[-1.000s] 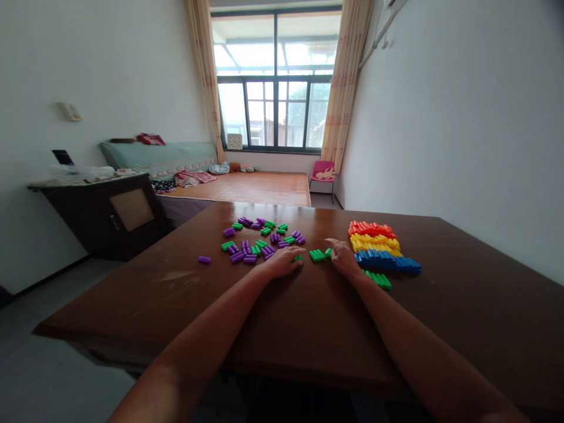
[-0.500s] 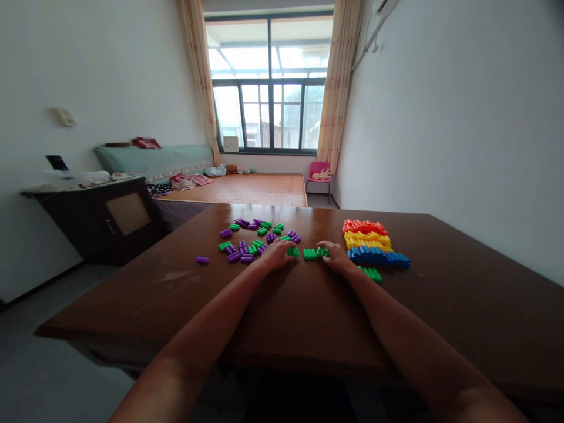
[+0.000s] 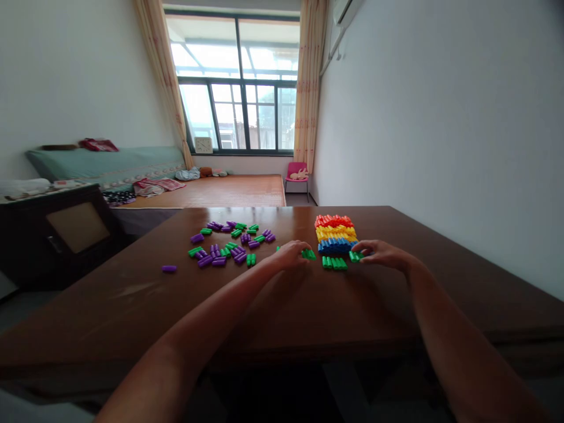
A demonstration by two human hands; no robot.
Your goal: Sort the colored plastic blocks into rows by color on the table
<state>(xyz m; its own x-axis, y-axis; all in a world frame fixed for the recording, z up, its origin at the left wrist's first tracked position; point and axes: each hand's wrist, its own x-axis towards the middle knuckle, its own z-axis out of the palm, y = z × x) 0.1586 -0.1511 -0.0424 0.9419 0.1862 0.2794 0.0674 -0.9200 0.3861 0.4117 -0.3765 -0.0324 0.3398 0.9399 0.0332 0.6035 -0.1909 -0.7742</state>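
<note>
My left hand (image 3: pixel 296 255) is closed round several green pieces (image 3: pixel 309 254) just left of a short green row (image 3: pixel 334 263) on the table. To the right of that row, my right hand (image 3: pixel 371 252) grips more green pieces (image 3: pixel 355 257) near the blue stack's right end. Behind the green row lie stacked bands of blue (image 3: pixel 335 245), yellow (image 3: pixel 335 234) and red (image 3: pixel 333 221) pieces, touching one another. Purple pieces (image 3: pixel 219 261) and green ones are scattered on the left, one pair of green pieces (image 3: pixel 251 259) nearest my left hand.
A single purple piece (image 3: pixel 169 268) lies apart on the brown table (image 3: pixel 282 317). Beyond the table stand a bed (image 3: pixel 233 191), a pink chair (image 3: pixel 297 174) and, at the left, a dark cabinet (image 3: pixel 66 223).
The view has turned to the right. My right hand has moved right with green pieces, to the far side of the short green row. My left hand has also moved right, towards that row.
</note>
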